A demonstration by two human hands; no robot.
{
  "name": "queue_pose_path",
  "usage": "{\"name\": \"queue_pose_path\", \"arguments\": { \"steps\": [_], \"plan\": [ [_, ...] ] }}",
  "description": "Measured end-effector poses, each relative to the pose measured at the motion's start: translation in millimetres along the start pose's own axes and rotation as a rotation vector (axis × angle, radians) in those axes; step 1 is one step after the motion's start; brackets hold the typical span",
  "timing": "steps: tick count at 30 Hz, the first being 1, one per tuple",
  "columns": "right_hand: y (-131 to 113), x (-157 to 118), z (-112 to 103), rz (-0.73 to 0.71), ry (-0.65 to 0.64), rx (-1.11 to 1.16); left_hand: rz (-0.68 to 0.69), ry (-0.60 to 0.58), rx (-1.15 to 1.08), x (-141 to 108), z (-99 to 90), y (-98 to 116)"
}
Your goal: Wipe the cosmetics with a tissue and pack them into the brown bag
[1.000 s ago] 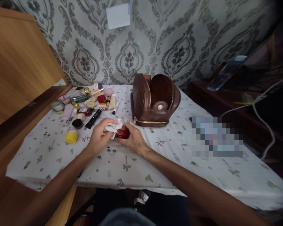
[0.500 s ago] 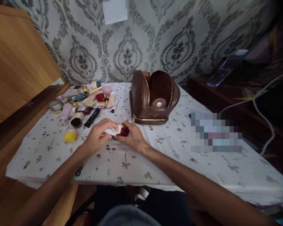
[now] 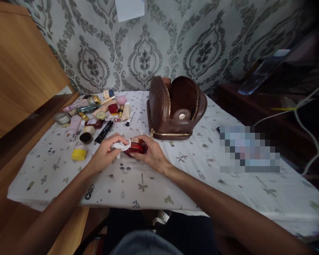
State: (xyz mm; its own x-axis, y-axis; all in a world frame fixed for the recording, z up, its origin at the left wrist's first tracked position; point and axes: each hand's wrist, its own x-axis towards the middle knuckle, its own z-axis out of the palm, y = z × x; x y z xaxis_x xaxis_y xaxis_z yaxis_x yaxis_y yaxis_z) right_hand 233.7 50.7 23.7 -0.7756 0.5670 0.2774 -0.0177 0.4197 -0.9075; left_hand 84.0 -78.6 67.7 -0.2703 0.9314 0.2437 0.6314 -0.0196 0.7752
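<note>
My right hand (image 3: 153, 154) is closed around a dark red cosmetic jar (image 3: 136, 146) with a copper-toned lid, holding it just above or on the tablecloth; I cannot tell which. Pinched in my left hand (image 3: 107, 150) is a crumpled white tissue (image 3: 123, 145), close against the jar's left side. Behind my right hand stands a brown leather toiletry bag (image 3: 172, 124), its zipped top gaping. A black tube (image 3: 104, 131) lies just beyond my left hand. A yellow and white small container (image 3: 79, 152) sits to the left of that hand.
Several cosmetics lie at the back left, among them a red pot (image 3: 113, 108), a brown-red bottle (image 3: 94, 123), a pink tube (image 3: 74, 128) and a round black lid (image 3: 85, 137). A blurred-out flat object (image 3: 248, 148) is on the right. A wooden panel (image 3: 23, 53) borders the left side.
My left hand has drawn the tissue slightly left, uncovering the jar's front and lettering. The right hand keeps its hold on the jar. The view has shifted a little.
</note>
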Motion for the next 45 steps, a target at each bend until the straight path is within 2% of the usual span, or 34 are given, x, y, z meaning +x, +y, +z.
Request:
{"name": "queue_pose_path", "arguments": {
  "steps": [5,10,15,21,26,32,36,38,42,45],
  "plan": [
    [-2,-1,-2,0.053,-0.014,0.194,-0.053,-0.017,-0.075,1,-1.0,-1],
    [-4,0,-4,0.083,-0.046,0.272,-0.049,0.073,-0.043,12,2.3,-1],
    [1,1,-5,0.071,-0.044,0.276,0.007,0.071,-0.026,17,4.2,-2],
    [6,2,-6,0.007,-0.062,0.216,0.023,-0.006,-0.059,4,-0.7,-1],
    [9,4,-8,-0.053,0.008,0.089,0.034,-0.055,-0.088,4,-4.8,-1],
    [8,3,-10,-0.041,-0.007,0.109,-0.114,0.092,-0.102,8,3.9,-2],
    [7,3,-11,0.039,-0.019,0.234,-0.067,0.009,-0.137,4,1.7,2],
    [7,3,-11,0.068,-0.021,0.292,-0.093,-0.008,-0.175,3,-1.7,3],
    [7,4,-9,0.082,-0.029,0.339,-0.197,0.136,-0.233,7,-1.9,2],
    [8,3,-7,0.062,-0.069,0.308,-0.218,0.157,-0.25,10,3.9,2]
  ]
}}
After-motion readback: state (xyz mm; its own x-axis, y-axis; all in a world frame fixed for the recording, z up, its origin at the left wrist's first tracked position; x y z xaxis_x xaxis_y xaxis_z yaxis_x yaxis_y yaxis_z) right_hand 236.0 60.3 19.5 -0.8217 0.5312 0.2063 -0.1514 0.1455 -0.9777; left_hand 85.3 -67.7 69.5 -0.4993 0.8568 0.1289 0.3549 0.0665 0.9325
